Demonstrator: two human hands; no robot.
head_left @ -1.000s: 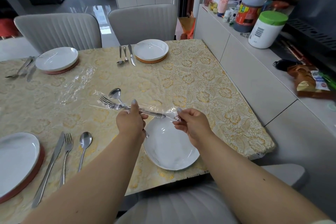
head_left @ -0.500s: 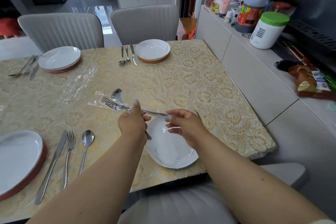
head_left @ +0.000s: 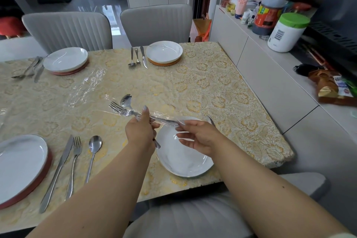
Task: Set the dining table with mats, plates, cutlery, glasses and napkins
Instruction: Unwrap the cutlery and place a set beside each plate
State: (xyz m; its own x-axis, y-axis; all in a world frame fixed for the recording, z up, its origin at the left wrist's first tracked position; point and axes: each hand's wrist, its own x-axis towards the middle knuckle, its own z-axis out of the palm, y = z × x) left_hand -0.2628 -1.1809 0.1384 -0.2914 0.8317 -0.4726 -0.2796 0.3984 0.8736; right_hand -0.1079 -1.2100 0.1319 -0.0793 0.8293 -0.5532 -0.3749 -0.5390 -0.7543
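The worktop (head_left: pixel 193 87), under a gold-patterned cloth, carries four place settings. Three look finished as far as cutlery goes: a plate on a mat with knife, fork and spoon beside it at the far left (head_left: pixel 65 59), far middle (head_left: pixel 164 52) and near left (head_left: pixel 19 162). The nearest plate (head_left: pixel 183 158) sits at the worktop's front edge with no cutlery laid beside it; whether a mat lies under it I cannot tell.

Above that plate, the left hand (head_left: pixel 140 133) has its grip clenched round a cutlery bundle (head_left: pixel 133 111), a fork and spoon in clear plastic wrap. The right hand (head_left: pixel 199 137) is loosely spread, its fingertips at the handle end of the bundle, apparently picking at the wrap; the contact is hard to see.

The step in hand is likely unwrapping this last set. Next, the wrap must come off the handles, then each piece goes beside the near plate.
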